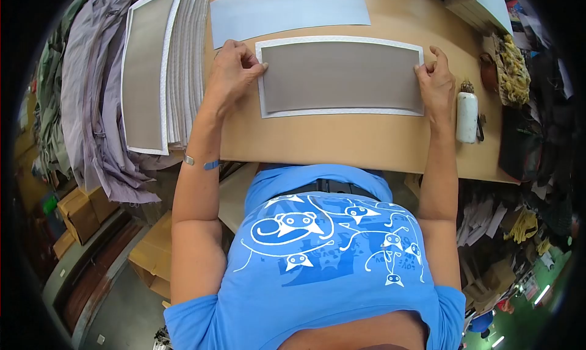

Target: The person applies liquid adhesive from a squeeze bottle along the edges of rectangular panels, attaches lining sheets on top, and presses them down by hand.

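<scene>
A rectangular grey-brown panel with a white textured border (pixel 342 75) lies in front of me, its long side running left to right. My left hand (pixel 232 72) pinches its left edge between thumb and fingers. At the opposite end, my right hand (pixel 436 81) grips the right edge, thumb on top and index finger raised. Just beyond the panel is a pale bluish-white sheet (pixel 290 11) lying flat. To the left of my left hand stands a stack of similar white-bordered panels (pixel 146 75).
Folded mauve fabric (pixel 91 100) hangs at the table's left side. A white bottle (pixel 467 118) sits right of my right hand, near a yellowish fuzzy bundle (pixel 514 72). A pale block-like stack (pixel 479 8) is at the back right. Cardboard boxes (pixel 85 216) are below left.
</scene>
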Available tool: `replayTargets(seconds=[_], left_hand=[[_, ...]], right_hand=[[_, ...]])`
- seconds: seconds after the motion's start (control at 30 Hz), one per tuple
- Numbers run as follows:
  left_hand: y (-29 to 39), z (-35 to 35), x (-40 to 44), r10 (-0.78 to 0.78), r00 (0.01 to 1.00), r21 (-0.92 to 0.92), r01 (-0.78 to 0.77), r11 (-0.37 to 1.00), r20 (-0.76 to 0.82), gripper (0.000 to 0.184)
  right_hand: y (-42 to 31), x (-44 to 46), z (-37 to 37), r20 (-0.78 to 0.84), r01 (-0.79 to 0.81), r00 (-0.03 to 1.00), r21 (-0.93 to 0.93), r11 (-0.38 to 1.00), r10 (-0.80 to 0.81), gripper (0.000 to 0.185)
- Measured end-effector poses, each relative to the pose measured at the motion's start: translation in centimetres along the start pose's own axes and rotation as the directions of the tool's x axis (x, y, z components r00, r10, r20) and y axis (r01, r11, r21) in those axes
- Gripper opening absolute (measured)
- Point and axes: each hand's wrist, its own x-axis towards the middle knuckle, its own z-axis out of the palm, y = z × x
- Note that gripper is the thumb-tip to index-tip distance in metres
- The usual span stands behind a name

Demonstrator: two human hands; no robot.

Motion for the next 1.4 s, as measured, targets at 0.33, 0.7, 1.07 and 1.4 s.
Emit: replayTargets(seconds=[0.33,0.7,1.07,1.4], left_hand=[[1.7,1.2,-1.8,0.5,0.862,0.395,-0.433,0.81,-0.081,0.054],[4.0,6.4,-2.8,0.453,0.863,0.52,-0.498,0.694,0.221,0.07],[3.9,6.4,-2.8,0.474,0.852,0.525,-0.514,0.678,0.222,0.069],[3.5,6.7,-2.7,0.5,0.845,0.515,-0.519,0.682,0.189,0.067]], right_hand=[[-0.1,0.0,0.0,0.007,0.003,1.0,0.026,1.0,-0.004,0.046],[0.7,0.0,0.3,-0.046,0.013,0.999,0.123,0.992,-0.008,0.048],[0.4,0.0,0.4,-0.056,0.015,0.998,0.114,0.993,-0.008,0.046],[-0.1,-0.1,-0.2,-0.001,-0.029,1.0,0.105,0.994,0.029,0.045]])
